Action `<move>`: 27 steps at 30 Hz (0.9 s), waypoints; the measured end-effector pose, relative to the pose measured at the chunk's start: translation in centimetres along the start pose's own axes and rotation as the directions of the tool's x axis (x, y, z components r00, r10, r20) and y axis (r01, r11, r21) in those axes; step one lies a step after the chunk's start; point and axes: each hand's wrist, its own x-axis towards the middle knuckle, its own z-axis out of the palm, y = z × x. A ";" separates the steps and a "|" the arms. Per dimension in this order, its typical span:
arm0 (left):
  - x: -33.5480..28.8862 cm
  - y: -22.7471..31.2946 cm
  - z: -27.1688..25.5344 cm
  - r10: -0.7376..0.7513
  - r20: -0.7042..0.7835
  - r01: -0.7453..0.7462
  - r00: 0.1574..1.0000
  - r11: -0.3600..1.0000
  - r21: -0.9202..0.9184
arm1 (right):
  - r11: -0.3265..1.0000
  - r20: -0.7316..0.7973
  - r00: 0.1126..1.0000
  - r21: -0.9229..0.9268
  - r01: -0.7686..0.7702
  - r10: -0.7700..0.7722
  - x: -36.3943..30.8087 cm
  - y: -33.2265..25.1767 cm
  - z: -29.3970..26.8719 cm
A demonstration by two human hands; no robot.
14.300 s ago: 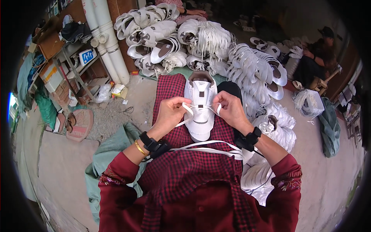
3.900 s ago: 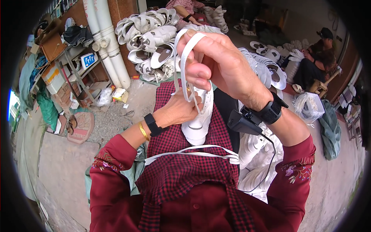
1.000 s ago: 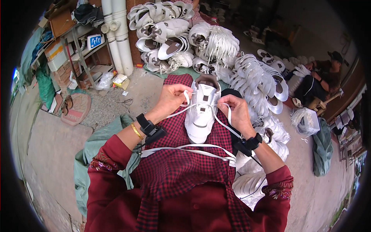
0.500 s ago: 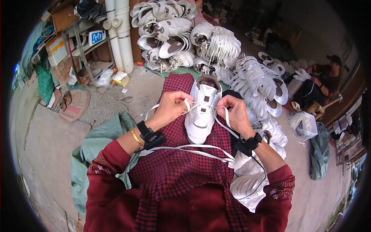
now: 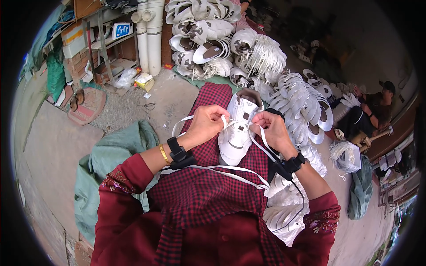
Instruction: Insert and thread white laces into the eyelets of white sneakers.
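A white sneaker upper (image 5: 234, 141) lies on my lap with its toe toward me and its brown-lined opening away. On its left side, my left hand (image 5: 205, 126) pinches a white shoelace (image 5: 176, 126), which loops out behind the wrist. My right hand (image 5: 271, 129) is closed on the lace at the right side, and a length hangs below those fingers. Between both hands the lace crosses the upper's eyelet area; its exact threading is too small to make out. More loose white laces (image 5: 230, 172) stretch across the checked apron (image 5: 208, 195) on my lap.
Stacked white uppers (image 5: 208, 51) stand ahead, with further bundles (image 5: 295, 99) to my right. Green cloth (image 5: 111, 155) lies at my left. A bag of white laces (image 5: 346, 156) sits at right, near a seated person (image 5: 377, 106). White pipes (image 5: 154, 44) and a shelf (image 5: 113, 44) stand far left.
The whole view has shifted, so the surroundings sit further right in the upper part. My right hand has come slightly closer to the upper's middle. Both hands keep hold of the lace.
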 end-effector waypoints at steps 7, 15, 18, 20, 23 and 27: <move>0.4 0.0 0.1 0.004 -0.008 -0.004 1.000 1.000 0.024 | 0.998 -0.023 1.000 0.056 -0.019 0.020 0.0 0.3 0.2; 1.2 -0.5 0.9 0.106 0.002 -0.105 0.994 0.990 0.096 | 0.995 -0.038 0.999 0.098 -0.023 0.027 0.1 0.5 0.4; 1.4 0.0 1.6 0.255 0.016 -0.250 0.967 0.934 0.254 | 0.996 -0.032 0.999 0.083 -0.007 0.010 0.0 0.0 0.4; 2.0 0.9 1.6 0.201 0.109 -0.227 0.973 0.911 0.345 | 1.000 -0.035 0.999 0.008 -0.004 0.004 0.1 -0.5 0.0; 3.4 3.2 0.2 0.023 0.341 -0.171 0.940 0.895 0.412 | 0.924 0.025 0.980 -0.328 0.197 -0.200 0.0 -1.6 -1.0; 5.4 5.8 -1.5 0.242 0.675 -0.656 0.697 0.597 0.463 | 0.595 0.213 0.898 -0.687 0.418 -0.384 1.6 -3.2 -1.5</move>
